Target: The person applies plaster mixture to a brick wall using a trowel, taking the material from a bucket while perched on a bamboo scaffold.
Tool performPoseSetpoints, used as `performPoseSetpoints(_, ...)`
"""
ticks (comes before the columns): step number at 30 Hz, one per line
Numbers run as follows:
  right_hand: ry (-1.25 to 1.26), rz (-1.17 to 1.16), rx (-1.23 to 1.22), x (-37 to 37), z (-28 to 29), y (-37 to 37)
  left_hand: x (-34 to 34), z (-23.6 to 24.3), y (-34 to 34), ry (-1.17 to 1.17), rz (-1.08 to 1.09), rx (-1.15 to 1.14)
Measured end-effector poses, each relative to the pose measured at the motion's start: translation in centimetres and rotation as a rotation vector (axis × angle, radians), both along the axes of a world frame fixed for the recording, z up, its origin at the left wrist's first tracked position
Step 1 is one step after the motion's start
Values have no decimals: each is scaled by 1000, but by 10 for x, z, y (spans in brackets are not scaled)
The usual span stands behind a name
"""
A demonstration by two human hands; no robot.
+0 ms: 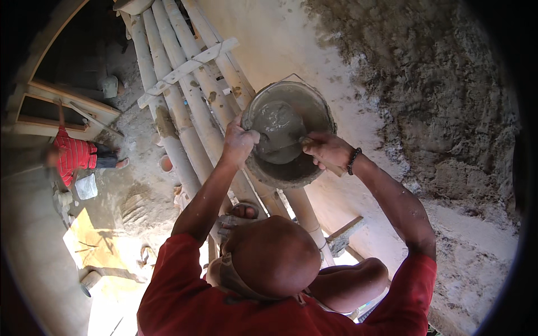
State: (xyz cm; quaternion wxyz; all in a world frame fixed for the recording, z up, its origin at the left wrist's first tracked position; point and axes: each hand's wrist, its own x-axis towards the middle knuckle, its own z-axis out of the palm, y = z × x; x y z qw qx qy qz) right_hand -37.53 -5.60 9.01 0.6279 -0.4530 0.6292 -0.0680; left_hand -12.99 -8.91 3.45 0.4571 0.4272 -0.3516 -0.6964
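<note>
Two hands (239, 143) (326, 150), left gripping one bucket (312, 102), right clasping one wooden handle (336, 169)

two bare hands are in view, one left hand (238, 143) and one right hand (327, 150), along with one round bucket (315, 112), one wire handle (291, 77), one wooden tool handle (335, 168) and one beaded bracelet (353, 161). bamboo poles (164, 120) number at least four, pale wooden battens one (188, 71). there is also one co-worker (74, 152), one white container (86, 187), one reddish pot (165, 163) and one basin (133, 5).
</note>
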Motion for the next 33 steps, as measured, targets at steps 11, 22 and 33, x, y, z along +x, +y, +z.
performPoseSetpoints(11, 967, 916, -623, 27, 9, 23, 1, 11, 0, -67, -37, -14)
performPoseSetpoints(22, 1002, 1017, -668, 26, 83, 19, 7, 3, 0, 25, 11, -4)
performPoseSetpoints(33, 1026, 1083, -518, 48, 36, 2, 4, -6, 1, -6, -32, -24)
